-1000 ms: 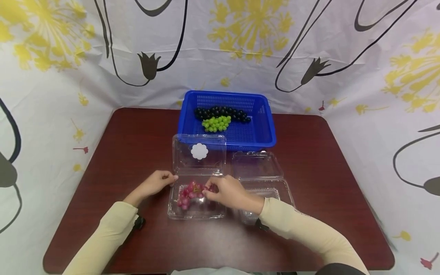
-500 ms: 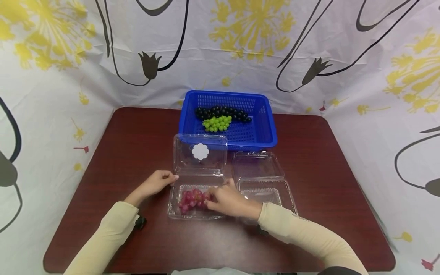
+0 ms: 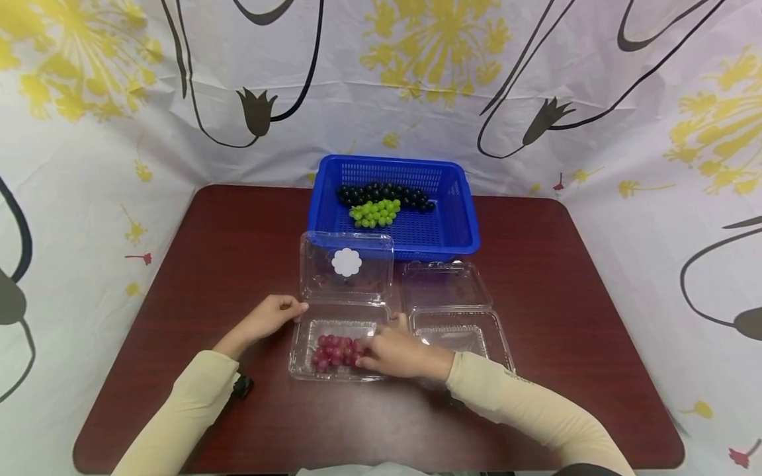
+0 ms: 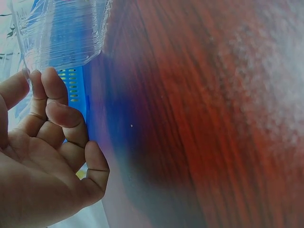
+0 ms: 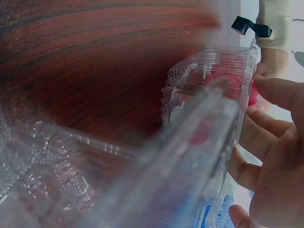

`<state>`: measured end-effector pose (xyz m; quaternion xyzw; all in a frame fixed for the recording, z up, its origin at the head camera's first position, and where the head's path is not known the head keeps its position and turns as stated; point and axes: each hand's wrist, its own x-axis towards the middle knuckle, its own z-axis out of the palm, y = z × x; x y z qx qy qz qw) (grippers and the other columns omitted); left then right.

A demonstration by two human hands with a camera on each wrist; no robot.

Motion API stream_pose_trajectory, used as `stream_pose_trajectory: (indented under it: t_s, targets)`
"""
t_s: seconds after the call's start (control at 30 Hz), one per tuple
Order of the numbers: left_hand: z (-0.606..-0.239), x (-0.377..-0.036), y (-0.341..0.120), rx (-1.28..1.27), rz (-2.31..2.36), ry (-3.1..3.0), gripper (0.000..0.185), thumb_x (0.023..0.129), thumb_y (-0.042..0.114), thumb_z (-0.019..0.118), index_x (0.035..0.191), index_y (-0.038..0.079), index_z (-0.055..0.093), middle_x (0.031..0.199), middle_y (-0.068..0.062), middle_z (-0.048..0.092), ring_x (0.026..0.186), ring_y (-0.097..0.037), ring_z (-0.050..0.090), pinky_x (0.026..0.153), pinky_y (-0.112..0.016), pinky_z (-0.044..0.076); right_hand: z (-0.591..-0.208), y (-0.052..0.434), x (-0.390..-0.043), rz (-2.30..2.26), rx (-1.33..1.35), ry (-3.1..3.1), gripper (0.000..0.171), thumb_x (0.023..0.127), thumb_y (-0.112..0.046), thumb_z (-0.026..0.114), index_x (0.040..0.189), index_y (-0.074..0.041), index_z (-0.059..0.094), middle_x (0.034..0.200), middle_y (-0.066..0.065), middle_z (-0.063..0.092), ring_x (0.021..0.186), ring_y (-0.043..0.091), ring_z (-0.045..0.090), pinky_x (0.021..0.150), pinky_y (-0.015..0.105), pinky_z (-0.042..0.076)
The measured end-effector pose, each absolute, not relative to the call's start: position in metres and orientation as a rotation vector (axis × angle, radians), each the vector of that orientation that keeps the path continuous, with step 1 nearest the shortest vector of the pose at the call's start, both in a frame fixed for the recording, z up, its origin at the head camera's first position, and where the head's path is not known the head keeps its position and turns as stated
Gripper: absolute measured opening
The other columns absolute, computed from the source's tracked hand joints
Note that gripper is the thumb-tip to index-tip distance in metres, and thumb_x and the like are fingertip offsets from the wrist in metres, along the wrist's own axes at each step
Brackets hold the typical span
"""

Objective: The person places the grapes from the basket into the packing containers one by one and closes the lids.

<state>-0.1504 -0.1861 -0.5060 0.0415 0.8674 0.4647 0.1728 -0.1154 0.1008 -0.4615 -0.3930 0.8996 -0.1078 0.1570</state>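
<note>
A bunch of red grapes (image 3: 338, 352) lies in the base of the left clear plastic clamshell box (image 3: 297, 370), whose lid stands raised behind it with a white scalloped sticker. My right hand (image 3: 393, 349) reaches over the box's right side, thumb and fingers pinching the right end of the bunch. In the right wrist view, red grapes (image 5: 253, 95) show by the thumb, partly hidden by the box wall. My left hand (image 3: 275, 316) pinches the box's left edge near the hinge. The left wrist view shows that plastic edge between thumb and fingertips, the other fingers curled.
Behind the boxes stands a blue basket (image 3: 440, 248) holding black grapes (image 3: 387, 192) and green grapes (image 3: 374, 213). A second clear clamshell box (image 3: 449, 320), lid opened, sits to the right, close to the right forearm. Everything rests on a dark red wooden table (image 3: 238, 244).
My right hand has moved down and slightly toward me, and the red grapes have been lowered and settled in the left box. The left hand has stayed at the box edge.
</note>
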Motion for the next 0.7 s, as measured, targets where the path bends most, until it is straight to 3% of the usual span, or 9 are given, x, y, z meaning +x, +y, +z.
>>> stream_pose_trajectory:
  t_s: [0.2,0.43,0.7]
  targets:
    - [-0.507,-0.150,-0.186,0.114,1.329,2.452,0.035,0.096,0.031,0.059,0.074,0.004,0.061,0.070,-0.008,0.059,0.067,-0.015,0.046,0.067,-0.029,0.038,-0.463,0.102,-0.117,-0.205,-1.210,2.570,0.021,0.092,-0.041,0.061,0.103,-0.026,0.071,0.087,-0.011,0.072,0.097,0.016,0.059,0.101,0.062,0.026]
    - [-0.507,-0.150,-0.187,0.101,1.320,2.456,0.036,0.096,0.035,0.059,0.074,0.006,0.061,0.066,-0.005,0.055,0.063,-0.014,0.042,0.064,-0.028,0.037,-0.460,0.100,-0.121,-0.160,-1.286,2.554,0.016,0.091,-0.039,0.063,0.099,-0.029,0.072,0.088,-0.012,0.072,0.094,0.015,0.058,0.101,0.066,0.026]
    - [-0.507,-0.147,-0.184,0.106,1.290,2.483,0.036,0.096,0.037,0.058,0.076,0.008,0.061,0.069,-0.008,0.057,0.062,-0.015,0.042,0.063,-0.029,0.037,-0.439,0.104,-0.135,-0.375,-1.382,2.611,0.013,0.091,-0.032,0.064,0.098,-0.025,0.073,0.096,-0.013,0.073,0.093,0.009,0.061,0.099,0.059,0.028]
